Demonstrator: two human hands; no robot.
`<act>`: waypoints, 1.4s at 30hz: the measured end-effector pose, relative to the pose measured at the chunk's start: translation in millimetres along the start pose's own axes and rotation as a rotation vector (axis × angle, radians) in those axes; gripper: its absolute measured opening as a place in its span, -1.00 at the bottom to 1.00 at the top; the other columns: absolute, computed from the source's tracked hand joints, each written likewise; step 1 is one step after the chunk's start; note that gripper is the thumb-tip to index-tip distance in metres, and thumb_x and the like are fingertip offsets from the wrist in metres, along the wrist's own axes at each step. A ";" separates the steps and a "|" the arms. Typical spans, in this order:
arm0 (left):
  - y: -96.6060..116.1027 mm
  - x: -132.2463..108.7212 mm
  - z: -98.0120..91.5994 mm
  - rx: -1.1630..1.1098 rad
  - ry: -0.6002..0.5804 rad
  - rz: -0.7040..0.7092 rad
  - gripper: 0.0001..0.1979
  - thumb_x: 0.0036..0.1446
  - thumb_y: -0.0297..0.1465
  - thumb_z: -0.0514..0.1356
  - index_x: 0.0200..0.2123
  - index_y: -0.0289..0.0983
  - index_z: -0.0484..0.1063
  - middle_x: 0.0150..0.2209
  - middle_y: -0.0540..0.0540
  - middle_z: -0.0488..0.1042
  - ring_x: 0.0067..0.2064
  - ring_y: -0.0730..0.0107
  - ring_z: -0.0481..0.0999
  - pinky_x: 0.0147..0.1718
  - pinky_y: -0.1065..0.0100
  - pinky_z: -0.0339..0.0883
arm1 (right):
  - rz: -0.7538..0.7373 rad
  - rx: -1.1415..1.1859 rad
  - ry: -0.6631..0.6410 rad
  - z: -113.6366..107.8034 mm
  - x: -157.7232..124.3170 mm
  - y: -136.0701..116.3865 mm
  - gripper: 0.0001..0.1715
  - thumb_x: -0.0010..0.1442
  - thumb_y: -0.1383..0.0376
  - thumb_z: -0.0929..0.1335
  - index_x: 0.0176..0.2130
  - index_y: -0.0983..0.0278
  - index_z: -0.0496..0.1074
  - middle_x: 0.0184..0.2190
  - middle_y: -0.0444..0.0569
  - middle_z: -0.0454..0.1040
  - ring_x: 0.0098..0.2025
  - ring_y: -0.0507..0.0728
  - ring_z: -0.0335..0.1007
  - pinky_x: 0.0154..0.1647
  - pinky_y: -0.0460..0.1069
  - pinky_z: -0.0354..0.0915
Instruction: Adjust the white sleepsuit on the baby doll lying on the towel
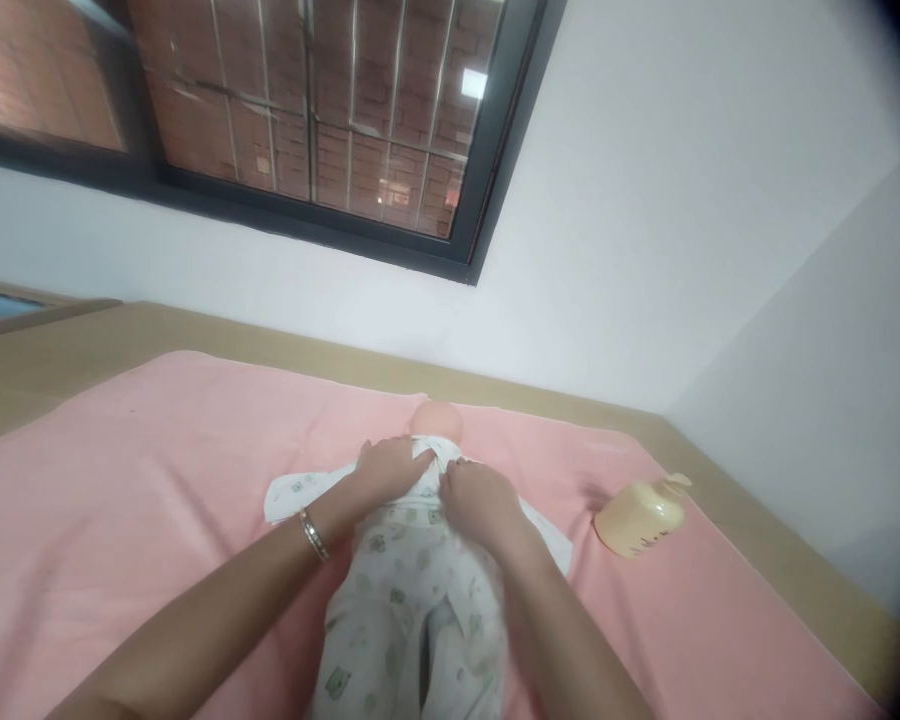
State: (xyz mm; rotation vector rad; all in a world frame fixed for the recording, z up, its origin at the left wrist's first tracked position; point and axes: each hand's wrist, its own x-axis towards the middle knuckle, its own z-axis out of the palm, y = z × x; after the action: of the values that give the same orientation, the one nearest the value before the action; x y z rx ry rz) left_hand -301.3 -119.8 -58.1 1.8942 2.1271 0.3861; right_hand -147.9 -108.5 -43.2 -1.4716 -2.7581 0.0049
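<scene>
A baby doll (436, 420) lies on its back, its smooth round head at the far end. It wears a white long-sleeved shirt (425, 487) and matching pants (401, 580) with small green animal prints. My left hand (394, 468), with a bracelet above it on the wrist, is closed on the shirt's front near the collar, thumb toward the middle. Opposite it, my right hand (482, 497) pinches the shirt's front edge just below the neck. Both sleeves spread outward, one to each side. The fingertips are partly hidden in the cloth.
Under the doll a pink sheet (157, 480) covers much of the wooden surface (217, 335). A pale yellow bottle (637, 518) stands on the sheet at the right. Behind are a white wall (607, 220) and a dark-framed window (465, 250) with bars.
</scene>
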 end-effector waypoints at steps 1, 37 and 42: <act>0.4 -0.2 -0.4 -0.001 -0.001 -0.005 -0.44 0.22 -0.05 -0.23 0.04 -0.18 0.34 0.00 -0.17 0.44 0.01 0.11 0.39 0.01 0.03 0.12 | 0.026 0.024 -0.010 1.4 3.2 2.7 -0.62 0.30 0.28 0.11 -0.17 0.37 0.42 -0.24 0.18 0.46 -0.19 0.21 0.40 -0.27 0.00 0.24; 19.5 -27.6 12.1 0.423 0.179 0.114 -0.67 0.21 -0.34 -0.05 -0.14 -0.36 0.43 -0.19 -0.33 0.45 -0.12 0.00 0.38 0.12 -0.28 -0.40 | 0.142 0.088 0.053 24.4 27.5 5.9 -0.53 0.34 0.22 0.06 -0.23 0.33 0.45 -0.27 0.15 0.47 -0.19 0.21 0.40 -0.25 0.00 0.21; 22.5 -32.0 9.7 0.442 0.142 0.159 -0.78 0.08 -0.46 0.07 -0.22 -0.33 0.44 -0.19 -0.30 0.44 -0.13 0.00 0.37 0.12 -0.29 -0.40 | 0.178 0.140 0.015 14.3 20.4 4.6 -0.45 0.36 0.19 0.00 -0.20 0.35 0.44 -0.26 0.14 0.47 -0.22 0.20 0.40 -0.28 0.00 0.21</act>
State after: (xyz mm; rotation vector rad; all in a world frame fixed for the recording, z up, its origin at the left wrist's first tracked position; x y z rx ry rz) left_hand -273.4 -148.8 -58.1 2.3486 2.3064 0.0831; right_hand -155.6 -88.9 -57.3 -1.6646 -2.5461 0.1836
